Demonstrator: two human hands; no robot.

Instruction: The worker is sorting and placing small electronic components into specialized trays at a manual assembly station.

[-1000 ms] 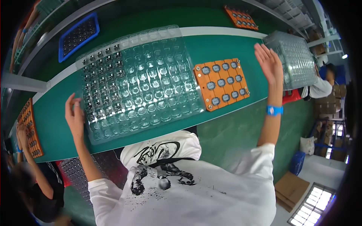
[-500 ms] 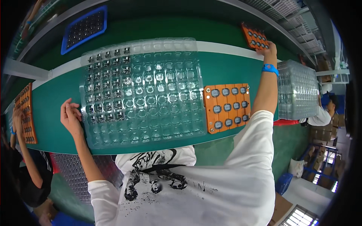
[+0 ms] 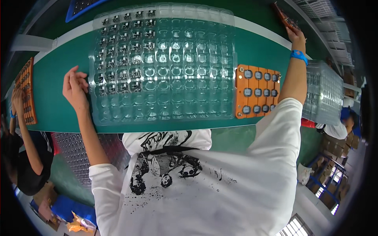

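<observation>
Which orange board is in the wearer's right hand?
The upper-right orange board, tilted: the right hand grips its lower end. The others: one beside the clear tray, one far left at a co-worker's hands.

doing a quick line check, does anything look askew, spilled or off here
Little stands out, and I see no spill or damage. The one askew thing is the far orange plate, tipped steeply at the right hand, while the near plate beside the clear tray lies flat. That may simply come from being handled.

The orange plate (image 3: 285, 17), tilted, is held far right.
</observation>
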